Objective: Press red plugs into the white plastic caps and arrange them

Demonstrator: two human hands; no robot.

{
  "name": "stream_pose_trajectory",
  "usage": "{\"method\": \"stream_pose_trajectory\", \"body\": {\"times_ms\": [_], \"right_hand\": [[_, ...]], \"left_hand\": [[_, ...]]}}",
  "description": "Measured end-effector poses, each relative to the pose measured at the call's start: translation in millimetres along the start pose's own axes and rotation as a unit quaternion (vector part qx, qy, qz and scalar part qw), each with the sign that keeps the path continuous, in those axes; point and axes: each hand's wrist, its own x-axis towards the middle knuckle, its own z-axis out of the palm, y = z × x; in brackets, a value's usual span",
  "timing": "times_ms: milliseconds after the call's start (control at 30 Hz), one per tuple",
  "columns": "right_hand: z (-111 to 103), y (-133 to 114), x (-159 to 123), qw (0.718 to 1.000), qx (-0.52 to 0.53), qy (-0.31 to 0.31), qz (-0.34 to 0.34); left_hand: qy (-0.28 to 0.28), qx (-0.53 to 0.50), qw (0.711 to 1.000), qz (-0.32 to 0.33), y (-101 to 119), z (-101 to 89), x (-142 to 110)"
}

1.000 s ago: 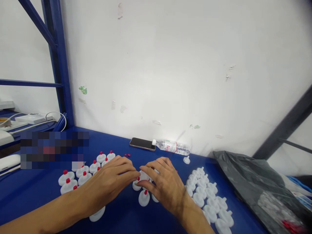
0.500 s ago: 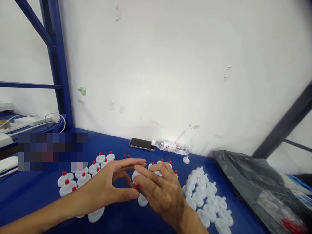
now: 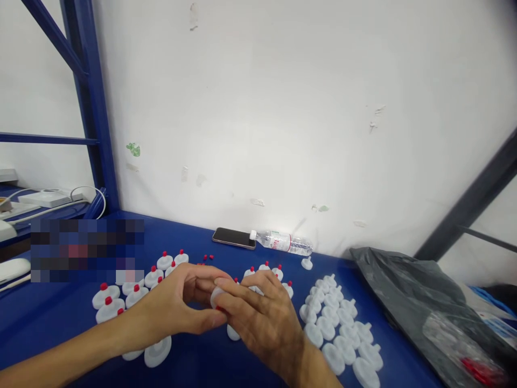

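Both of my hands meet over the middle of the blue table [image 3: 210,366]. My left hand [image 3: 173,310] and my right hand [image 3: 262,318] pinch one small white plastic disc part [image 3: 217,297] with a red cap between their fingertips, a little above the table. To the left lie several white parts with red caps [image 3: 109,307]. To the right lie several plain white parts [image 3: 339,334] in rows. A few loose red caps [image 3: 208,257] rest behind my hands.
A dark phone [image 3: 234,238] and a lying water bottle [image 3: 283,242] sit against the white wall. A black plastic bag [image 3: 424,307] covers the table's right side. A blue frame post [image 3: 86,102] stands at the left, with cables and white boxes beyond.
My hands lifted one white part off the table and drew together around it. The camera view shifted slightly.
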Motion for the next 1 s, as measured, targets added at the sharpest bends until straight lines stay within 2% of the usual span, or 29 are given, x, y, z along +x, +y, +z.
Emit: {"method": "stream_pose_trajectory", "body": {"times_ms": [67, 133, 167, 267, 300, 333, 467, 600, 1000], "right_hand": [[-1.3, 3.2, 1.5, 1.0, 0.003, -0.002, 0.004], [-3.9, 9.8, 2.0, 0.999, 0.004, -0.005, 0.035], [-5.6, 14.6, 1.6, 0.998, 0.0, -0.004, 0.063], [-11.2, 33.2, -3.1, 0.988, -0.027, 0.007, 0.155], [-12.9, 39.8, -5.5, 0.983, -0.039, 0.009, 0.178], [-14.2, 46.0, -8.1, 0.979, -0.052, 0.009, 0.195], [-15.8, 62.1, -17.1, 0.972, -0.084, -0.003, 0.219], [-15.3, 66.0, -20.8, 0.971, -0.082, -0.027, 0.224], [-23.5, 80.6, -25.7, 0.952, -0.11, -0.1, 0.267]], "left_hand": [[0.035, 0.071, 0.997, 0.018, 1.6, -1.9, -2.1], [0.082, 0.201, 0.974, 0.06, 1.6, -5.4, -3.7], [0.109, 0.292, 0.946, 0.093, 0.2, -7.9, -3.7], [0.162, 0.537, 0.808, 0.179, -10.3, -17.1, 0.5], [0.166, 0.577, 0.777, 0.189, -15.1, -20.4, 2.8], [0.163, 0.6, 0.761, 0.188, -20.1, -23.6, 5.2], [0.151, 0.635, 0.745, 0.138, -36.9, -32.9, 10.5], [0.143, 0.666, 0.726, 0.094, -46.8, -35.7, 9.7], [0.114, 0.703, 0.7, 0.05, -64.9, -42.2, 13.1]]}}
